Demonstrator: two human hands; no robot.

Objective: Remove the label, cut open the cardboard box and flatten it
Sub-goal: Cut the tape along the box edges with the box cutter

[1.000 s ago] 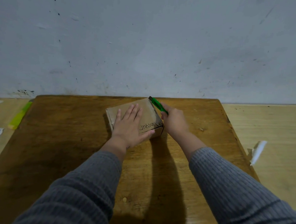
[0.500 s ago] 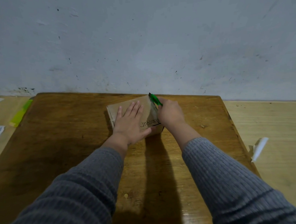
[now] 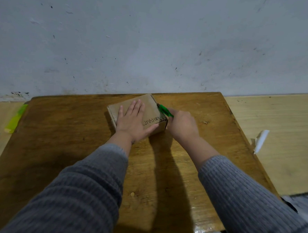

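Left hand [image 3: 133, 122] flat on box [image 3: 150, 105], right hand [image 3: 182, 124] w/ green cutter [image 3: 165, 110].

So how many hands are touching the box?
2. The left hand lies flat on top of the cardboard box, pressing it down. The right hand is against its right side, gripping a green cutter along the top right edge.

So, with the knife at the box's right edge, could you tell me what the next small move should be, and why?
Probably draw the green knife a little further toward the person along the top right edge of the box. The right hand holds its tip at that seam, short of the near corner, while the left hand lies flat on the lid, clear of the knife's path. The box looks still closed.
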